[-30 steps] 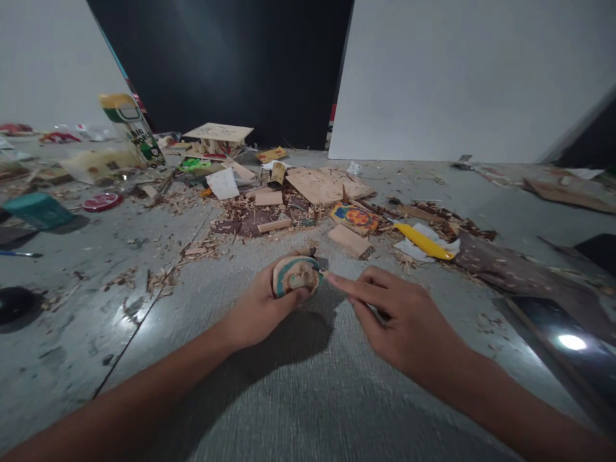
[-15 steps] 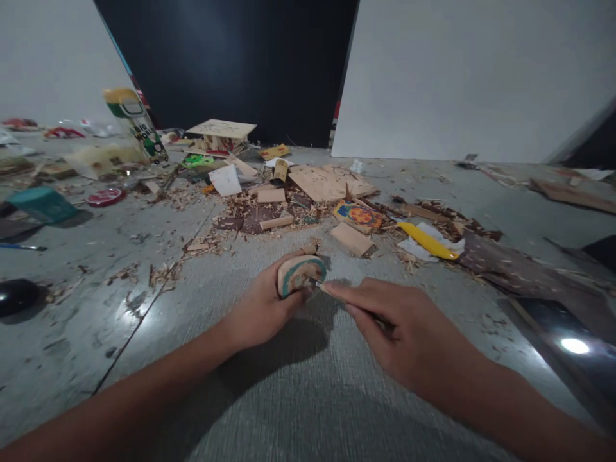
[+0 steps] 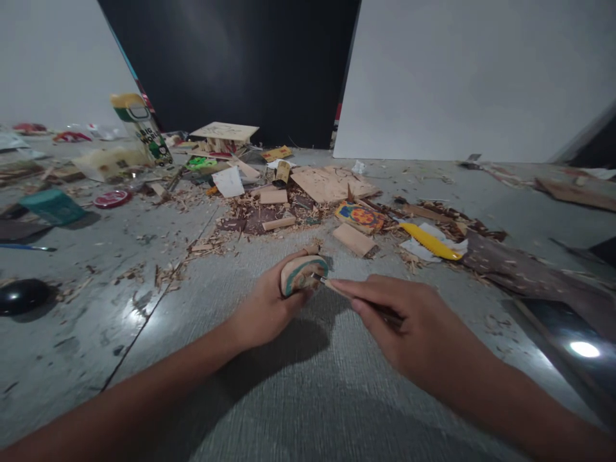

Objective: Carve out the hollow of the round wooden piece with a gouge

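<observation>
Now, left hand: I see it wrapped around a small round wooden piece with a teal rim, at centre frame, just above the grey floor.
Right hand: pinched on a thin carving tool; its tip touches the piece's right edge.
Beyond the hands: I make out wood shavings, a flat wooden block and a painted tile.
Right of centre: yellow cutter on white paper.
Upper left: tilted carton, teal box, red lid.
</observation>
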The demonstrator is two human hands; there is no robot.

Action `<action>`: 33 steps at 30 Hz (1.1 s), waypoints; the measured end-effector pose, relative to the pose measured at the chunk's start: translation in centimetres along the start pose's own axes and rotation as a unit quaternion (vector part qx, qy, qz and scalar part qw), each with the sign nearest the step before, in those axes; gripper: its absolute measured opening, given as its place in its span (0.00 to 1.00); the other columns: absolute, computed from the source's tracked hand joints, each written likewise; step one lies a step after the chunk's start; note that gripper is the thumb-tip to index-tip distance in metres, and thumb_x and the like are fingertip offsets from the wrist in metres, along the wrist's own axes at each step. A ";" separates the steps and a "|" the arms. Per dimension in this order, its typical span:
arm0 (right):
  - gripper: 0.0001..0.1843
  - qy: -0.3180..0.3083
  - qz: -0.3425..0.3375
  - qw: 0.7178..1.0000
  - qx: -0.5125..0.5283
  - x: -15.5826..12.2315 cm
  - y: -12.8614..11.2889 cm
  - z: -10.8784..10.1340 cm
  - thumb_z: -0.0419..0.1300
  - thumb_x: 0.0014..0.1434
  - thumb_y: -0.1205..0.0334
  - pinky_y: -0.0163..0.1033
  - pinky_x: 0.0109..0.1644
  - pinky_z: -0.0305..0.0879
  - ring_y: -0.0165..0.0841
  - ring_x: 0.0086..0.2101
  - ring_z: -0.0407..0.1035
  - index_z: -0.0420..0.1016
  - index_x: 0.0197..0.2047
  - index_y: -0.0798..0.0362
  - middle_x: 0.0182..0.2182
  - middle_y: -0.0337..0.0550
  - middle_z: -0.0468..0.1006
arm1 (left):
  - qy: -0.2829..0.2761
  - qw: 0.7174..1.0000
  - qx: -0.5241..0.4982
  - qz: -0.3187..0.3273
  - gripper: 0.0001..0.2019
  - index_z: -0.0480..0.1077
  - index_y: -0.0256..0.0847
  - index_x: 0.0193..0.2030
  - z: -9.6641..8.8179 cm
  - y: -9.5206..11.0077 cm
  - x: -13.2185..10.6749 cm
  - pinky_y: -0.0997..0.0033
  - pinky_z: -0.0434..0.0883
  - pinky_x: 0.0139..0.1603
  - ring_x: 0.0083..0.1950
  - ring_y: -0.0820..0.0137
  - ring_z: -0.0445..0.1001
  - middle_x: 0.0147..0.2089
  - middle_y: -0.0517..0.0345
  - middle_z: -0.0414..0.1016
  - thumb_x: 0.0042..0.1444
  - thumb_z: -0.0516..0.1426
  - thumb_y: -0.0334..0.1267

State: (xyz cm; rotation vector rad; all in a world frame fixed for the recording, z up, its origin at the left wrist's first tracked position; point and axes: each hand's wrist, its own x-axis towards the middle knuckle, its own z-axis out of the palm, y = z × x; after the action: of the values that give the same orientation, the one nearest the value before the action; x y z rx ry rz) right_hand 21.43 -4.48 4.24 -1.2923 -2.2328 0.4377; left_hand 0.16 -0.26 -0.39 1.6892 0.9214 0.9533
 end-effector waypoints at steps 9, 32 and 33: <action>0.29 -0.017 -0.058 0.985 -0.164 -1.0 -0.7 0.5 0.47 0.64 0.73 0.41 0.27 0.59 0.34 0.24 0.69 0.73 0.64 0.50 0.30 0.44 0.72 | -0.009 1.000 0.023 0.003 0.24 0.63 0.40 0.64 0.4 -0.3 -0.1 0.58 0.65 0.66 0.62 0.62 0.70 0.61 0.51 0.73 0.60 0.55 0.31; 0.20 0.030 0.036 0.995 0.092 -0.4 0.9 2.9 0.52 0.68 0.67 0.41 0.41 0.72 0.35 0.38 0.76 0.78 0.58 0.51 0.41 0.49 0.82 | 0.013 0.999 0.034 0.023 0.22 0.64 0.40 0.62 0.5 -0.5 -0.1 0.59 0.67 0.63 0.60 0.63 0.71 0.58 0.51 0.75 0.61 0.53 0.31; 0.19 0.030 0.047 0.992 0.114 -0.3 0.9 2.9 0.52 0.68 0.66 0.42 0.43 0.72 0.36 0.40 0.76 0.78 0.57 0.51 0.45 0.49 0.83 | 0.013 0.999 0.024 0.025 0.23 0.63 0.40 0.63 0.6 -0.6 -0.1 0.60 0.67 0.63 0.59 0.63 0.72 0.59 0.51 0.74 0.60 0.53 0.30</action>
State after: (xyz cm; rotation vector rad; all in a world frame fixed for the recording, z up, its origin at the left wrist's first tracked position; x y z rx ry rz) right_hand 20.50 -4.32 1.38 -1.2755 -2.0103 0.6598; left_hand 0.53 -0.40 -1.08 1.7520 0.9296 0.9947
